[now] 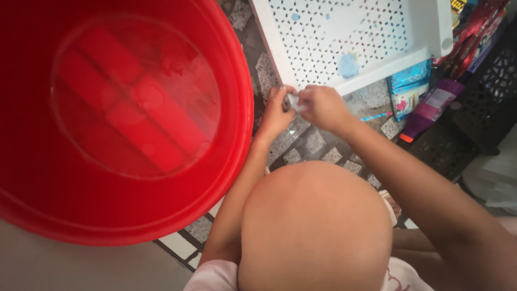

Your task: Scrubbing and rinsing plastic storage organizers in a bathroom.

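Fingertips (291,98) of both hands are pinching together on a small pale item (294,102), too small to identify, just right of the big red tub (237,134). Working beside that tub, the left hand (276,116) is gripping one side while the right hand (322,108) is gripping the other. Farther right of the tub, a white perforated tray (425,37) and a purple bottle (431,108) are lying on the tiled floor (312,143).

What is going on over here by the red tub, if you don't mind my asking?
A person crouches on a tiled floor, both hands together over a small pale item. The left hand and right hand pinch it between them; what it is cannot be told. A big red tub holding water sits beside them, a white perforated tray just beyond.
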